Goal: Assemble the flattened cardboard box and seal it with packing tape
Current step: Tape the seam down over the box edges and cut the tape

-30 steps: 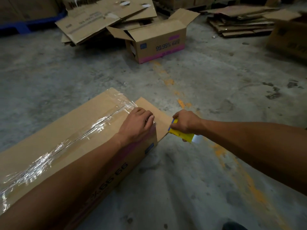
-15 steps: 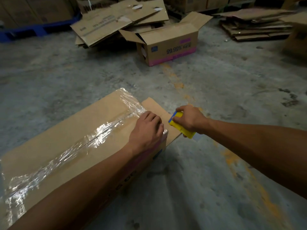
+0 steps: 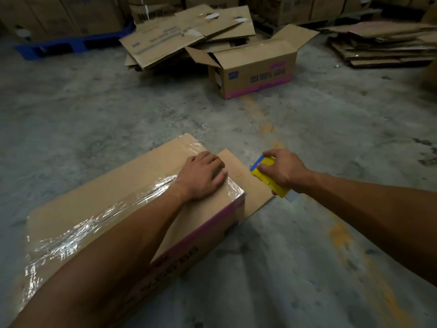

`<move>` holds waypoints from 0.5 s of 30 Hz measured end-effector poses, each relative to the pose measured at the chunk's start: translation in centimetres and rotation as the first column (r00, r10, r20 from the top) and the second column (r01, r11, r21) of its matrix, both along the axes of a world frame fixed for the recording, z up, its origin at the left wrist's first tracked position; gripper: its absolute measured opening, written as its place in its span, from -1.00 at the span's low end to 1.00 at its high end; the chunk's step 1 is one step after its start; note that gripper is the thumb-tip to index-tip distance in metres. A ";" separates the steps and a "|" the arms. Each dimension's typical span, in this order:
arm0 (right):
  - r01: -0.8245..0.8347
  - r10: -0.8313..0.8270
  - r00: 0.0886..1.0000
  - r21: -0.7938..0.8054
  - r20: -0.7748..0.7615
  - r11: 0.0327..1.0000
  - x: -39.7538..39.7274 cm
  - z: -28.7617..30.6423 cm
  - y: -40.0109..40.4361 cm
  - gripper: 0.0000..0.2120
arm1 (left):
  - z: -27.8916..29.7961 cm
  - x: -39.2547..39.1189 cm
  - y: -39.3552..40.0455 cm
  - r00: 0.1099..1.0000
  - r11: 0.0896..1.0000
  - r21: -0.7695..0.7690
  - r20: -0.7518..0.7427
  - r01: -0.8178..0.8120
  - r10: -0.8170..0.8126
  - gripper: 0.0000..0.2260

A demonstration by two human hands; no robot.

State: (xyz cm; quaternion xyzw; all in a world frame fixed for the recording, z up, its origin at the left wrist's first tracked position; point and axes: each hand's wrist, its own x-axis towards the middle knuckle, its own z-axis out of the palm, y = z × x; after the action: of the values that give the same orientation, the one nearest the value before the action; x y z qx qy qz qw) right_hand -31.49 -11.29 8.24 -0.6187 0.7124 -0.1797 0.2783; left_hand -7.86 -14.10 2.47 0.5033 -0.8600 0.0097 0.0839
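Both forearms are bare, with no sleeve in view; the left hand (image 3: 203, 178) and right hand (image 3: 285, 170) seem ungloved and ringless, dim light permitting

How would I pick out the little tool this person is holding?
Start at the long taped box in the foreground. Just past its far end, the right hand grips the tool. It is bright yellow with a blue tip, unlike the brown cardboard around it.

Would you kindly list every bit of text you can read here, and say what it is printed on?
"99.99%": side of the open box; the word after it is blurred.
Taped box: dark digits on its side, partly hidden by the left arm, unreadable.
Flat cardboard: upside-down print, too small to read.
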 end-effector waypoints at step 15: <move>0.054 -0.059 0.954 0.027 0.294 0.998 4.0 -0.6 -2.5 -0.52 | 0.3 2.3 -6.2 0.954 0.950 0.082 0.044 -0.300 0.297 -0.53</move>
State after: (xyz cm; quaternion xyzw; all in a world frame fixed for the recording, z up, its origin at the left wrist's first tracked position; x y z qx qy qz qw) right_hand -27.46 -13.81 7.62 -0.5618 0.6820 -0.2710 0.3817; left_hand -5.59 -20.27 2.76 0.6305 -0.7748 -0.0074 0.0458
